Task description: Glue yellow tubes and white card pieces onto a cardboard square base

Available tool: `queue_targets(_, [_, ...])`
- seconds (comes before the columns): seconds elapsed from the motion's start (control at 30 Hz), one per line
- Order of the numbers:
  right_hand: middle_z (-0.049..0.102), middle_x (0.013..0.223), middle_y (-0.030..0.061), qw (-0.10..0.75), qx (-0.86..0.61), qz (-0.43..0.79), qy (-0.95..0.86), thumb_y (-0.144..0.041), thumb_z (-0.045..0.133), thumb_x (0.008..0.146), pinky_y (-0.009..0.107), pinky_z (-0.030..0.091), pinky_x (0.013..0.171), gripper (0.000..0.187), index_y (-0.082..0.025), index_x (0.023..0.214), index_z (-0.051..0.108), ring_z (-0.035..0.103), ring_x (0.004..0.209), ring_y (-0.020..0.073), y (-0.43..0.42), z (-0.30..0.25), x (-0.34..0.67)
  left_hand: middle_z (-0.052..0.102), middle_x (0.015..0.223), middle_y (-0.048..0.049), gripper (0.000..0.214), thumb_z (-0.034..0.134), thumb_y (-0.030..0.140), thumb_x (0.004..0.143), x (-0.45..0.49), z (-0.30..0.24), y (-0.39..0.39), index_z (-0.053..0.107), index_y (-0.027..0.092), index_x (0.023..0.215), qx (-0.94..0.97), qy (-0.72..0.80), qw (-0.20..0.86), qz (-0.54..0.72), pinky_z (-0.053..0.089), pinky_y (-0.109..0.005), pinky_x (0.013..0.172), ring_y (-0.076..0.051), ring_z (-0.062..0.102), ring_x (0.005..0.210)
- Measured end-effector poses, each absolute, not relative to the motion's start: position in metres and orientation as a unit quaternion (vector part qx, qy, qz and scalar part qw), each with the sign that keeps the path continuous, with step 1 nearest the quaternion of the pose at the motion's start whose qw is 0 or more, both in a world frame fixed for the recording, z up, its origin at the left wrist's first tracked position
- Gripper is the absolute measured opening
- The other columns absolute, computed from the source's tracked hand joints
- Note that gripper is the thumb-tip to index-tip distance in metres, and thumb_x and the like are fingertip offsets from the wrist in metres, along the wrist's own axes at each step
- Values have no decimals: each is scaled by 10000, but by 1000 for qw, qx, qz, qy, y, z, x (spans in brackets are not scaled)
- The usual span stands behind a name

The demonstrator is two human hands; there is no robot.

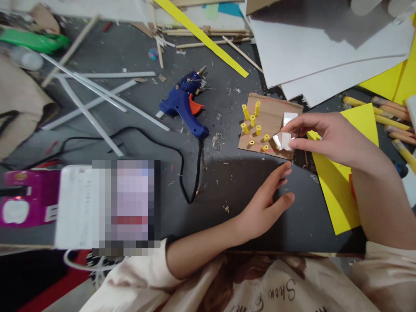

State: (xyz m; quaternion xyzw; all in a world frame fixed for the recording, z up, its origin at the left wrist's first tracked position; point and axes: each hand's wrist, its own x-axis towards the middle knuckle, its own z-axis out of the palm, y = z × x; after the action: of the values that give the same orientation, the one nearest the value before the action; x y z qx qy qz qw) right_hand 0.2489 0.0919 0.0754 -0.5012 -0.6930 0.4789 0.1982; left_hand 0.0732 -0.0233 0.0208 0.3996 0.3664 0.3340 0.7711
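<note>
My right hand (pixel 328 134) pinches a small white piece with shiny silver sides (pixel 285 141), thumb and fingertips at its edges. This piece is at the right part of a brown cardboard piece (pixel 271 104). Several short yellow rolled tubes (pixel 252 120) stand upright on the cardboard's left and middle. Another white, silvery piece (pixel 290 118) lies on the cardboard just behind my fingertips. My left hand (pixel 264 206) hovers or rests just in front of the cardboard, fingers stretched out and thumb apart, holding nothing.
A blue glue gun (pixel 185 104) with an orange trigger lies left of the cardboard, its black cord (pixel 180 164) looping across the table. Clear glue sticks (pixel 87 93) cross at the left. Yellow paper (pixel 344 186) lies under my right forearm; white sheets (pixel 302 47) lie behind.
</note>
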Motion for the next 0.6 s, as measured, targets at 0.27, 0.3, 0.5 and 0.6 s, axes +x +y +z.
queue_targets(0.27, [707,861,31,190,-510,485,-685,-319,721,770,307,480,702,147,-205,863,721,615,758,157,92,79,245,396,1546,-53,529,580,287,902,74,20,-22,452,317,1415,381,367,776,344,306,-422,1181,-251,340,1451])
queue_targets(0.3, [702,850,30,191,-511,484,-685,-316,725,769,306,469,702,143,-204,858,720,611,756,157,92,79,244,395,1545,-54,530,577,280,902,74,19,-22,449,315,1415,382,367,775,343,306,-420,1182,-249,340,1451])
queue_targets(0.5, [662,782,20,189,-508,457,-705,-289,734,759,306,412,684,107,-196,798,700,557,706,147,94,76,236,377,1551,-64,555,537,205,895,74,19,-23,412,314,1424,388,367,770,347,307,-421,1182,-227,348,1446])
queue_targets(0.6, [641,809,20,187,-514,428,-720,-287,721,767,300,399,671,93,-204,789,685,537,704,142,93,73,231,375,1552,-59,577,525,169,877,74,19,-23,411,320,1422,393,365,769,347,313,-430,1178,-233,351,1444])
